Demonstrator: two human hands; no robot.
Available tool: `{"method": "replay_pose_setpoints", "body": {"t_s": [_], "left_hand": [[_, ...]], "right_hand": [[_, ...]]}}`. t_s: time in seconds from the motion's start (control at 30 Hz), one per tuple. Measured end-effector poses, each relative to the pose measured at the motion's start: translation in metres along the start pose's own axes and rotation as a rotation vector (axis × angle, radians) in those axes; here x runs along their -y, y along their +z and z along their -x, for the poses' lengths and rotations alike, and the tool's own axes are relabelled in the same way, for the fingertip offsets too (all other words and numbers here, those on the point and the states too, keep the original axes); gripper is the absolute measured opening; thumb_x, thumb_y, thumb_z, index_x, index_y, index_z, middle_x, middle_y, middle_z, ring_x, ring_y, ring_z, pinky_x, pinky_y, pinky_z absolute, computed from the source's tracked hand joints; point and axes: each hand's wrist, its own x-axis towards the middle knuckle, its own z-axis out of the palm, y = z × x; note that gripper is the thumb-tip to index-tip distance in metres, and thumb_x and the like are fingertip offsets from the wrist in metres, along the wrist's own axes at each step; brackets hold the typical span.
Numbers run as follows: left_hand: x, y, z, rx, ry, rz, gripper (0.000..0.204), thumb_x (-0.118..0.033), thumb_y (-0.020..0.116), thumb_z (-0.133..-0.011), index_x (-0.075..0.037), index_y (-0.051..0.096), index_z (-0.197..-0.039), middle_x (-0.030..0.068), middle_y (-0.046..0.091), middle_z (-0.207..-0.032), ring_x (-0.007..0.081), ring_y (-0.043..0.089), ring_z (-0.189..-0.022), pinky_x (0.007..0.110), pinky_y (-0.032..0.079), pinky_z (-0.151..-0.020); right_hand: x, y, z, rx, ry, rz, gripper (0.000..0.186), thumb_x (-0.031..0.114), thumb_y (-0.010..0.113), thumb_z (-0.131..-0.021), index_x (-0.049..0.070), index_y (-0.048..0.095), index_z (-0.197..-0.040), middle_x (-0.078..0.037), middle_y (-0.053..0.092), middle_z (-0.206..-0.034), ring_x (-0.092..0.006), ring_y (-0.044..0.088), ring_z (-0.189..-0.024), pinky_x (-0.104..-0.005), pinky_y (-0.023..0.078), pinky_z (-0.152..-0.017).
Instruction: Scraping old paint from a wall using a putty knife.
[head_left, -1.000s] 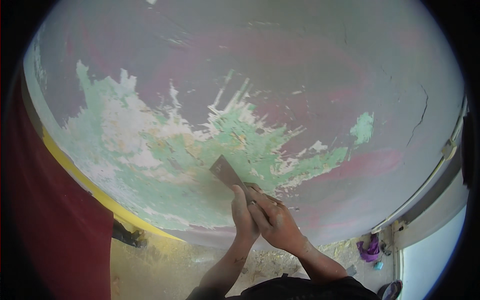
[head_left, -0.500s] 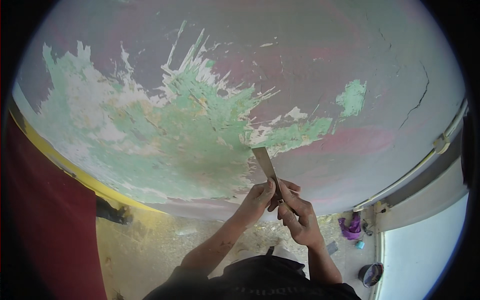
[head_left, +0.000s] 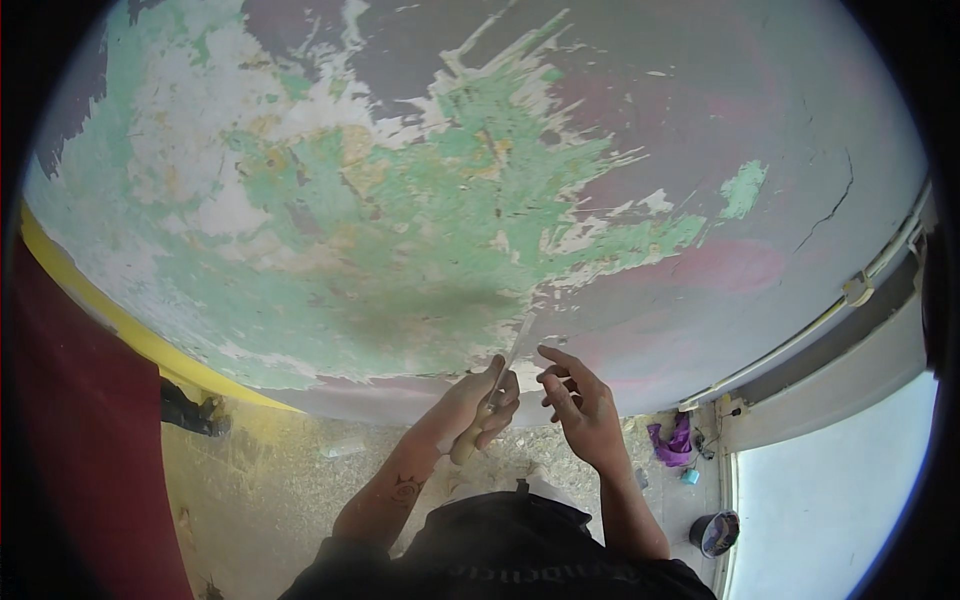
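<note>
A scraper point(head_left: 464, 446) with a pale handle and a thin metal blade is gripped in my left hand point(head_left: 460, 405). Its blade points up and a little right, towards the wall; whether the tip touches is hard to make out. My right hand point(head_left: 588, 415) is beside it, empty, with its fingers apart and partly curled. Ahead of both hands is a wall point(head_left: 660, 330) of grey and pinkish paint. Across its left and middle spreads a large stripped patch point(head_left: 400, 250) in green, white and ochre, with ragged edges. A smaller green patch point(head_left: 743, 190) sits further right.
A yellow strip point(head_left: 130, 325) borders the wall at left, beside a dark red surface point(head_left: 80, 430). Conduit point(head_left: 858, 291) runs along the right. Dusty debris covers the floor point(head_left: 280, 480). A purple cloth point(head_left: 675, 440) and a dark bucket point(head_left: 714, 535) lie at lower right.
My right hand has let go of the scraper and opened. My left hand now holds it alone, lower and further left, by the handle. The view has shifted left.
</note>
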Motion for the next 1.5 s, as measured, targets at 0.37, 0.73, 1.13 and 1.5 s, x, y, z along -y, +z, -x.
{"method": "replay_pose_setpoints", "body": {"t_s": [0.37,0.73,1.13,1.5], "left_hand": [[0.027,-0.081,0.075,-0.034,-0.026,-0.247,0.041,-0.042,0.039,-0.1,-0.003,0.053,-0.108,0.0026,0.053,-0.072,0.0075,0.044,-0.045,0.022,0.037,-0.043],[0.055,-0.168,0.111,-0.167,-0.174,-0.61,0.029,-0.026,0.05,-0.096,-0.001,0.063,-0.1,0.0012,0.05,-0.061,0.0095,0.047,-0.054,0.026,0.038,-0.052],[0.054,-0.144,0.094,-0.171,-0.224,-0.815,0.026,-0.025,0.052,-0.096,-0.001,0.061,-0.095,0.0043,0.056,-0.064,0.0131,0.053,-0.059,0.03,0.041,-0.056],[0.056,-0.126,0.079,-0.311,-0.269,-0.831,0.02,-0.02,0.053,-0.094,-0.002,0.06,-0.099,0.0079,0.059,-0.069,0.0148,0.057,-0.064,0.031,0.044,-0.061]], "right_hand": [[-0.045,0.079,-0.01,-0.032,0.331,-0.562,0.015,0.02,0.053,-0.096,0.006,0.057,-0.096,-0.003,0.06,-0.087,-0.0123,0.058,-0.082,-0.0276,0.047,-0.072],[-0.082,0.141,0.024,0.001,0.606,-0.369,0.046,0.023,0.056,-0.094,0.001,0.045,-0.133,-0.007,0.058,-0.106,-0.014,0.058,-0.091,-0.0268,0.048,-0.072],[-0.1,0.132,0.036,0.086,0.585,-0.232,0.049,0.023,0.059,-0.092,-0.003,0.045,-0.131,-0.013,0.063,-0.101,-0.0169,0.063,-0.083,-0.0285,0.052,-0.063],[-0.114,0.115,0.025,0.285,0.565,-0.209,0.053,0.02,0.055,-0.094,-0.005,0.039,-0.137,-0.012,0.065,-0.102,-0.0163,0.063,-0.08,-0.0281,0.051,-0.065]]}}
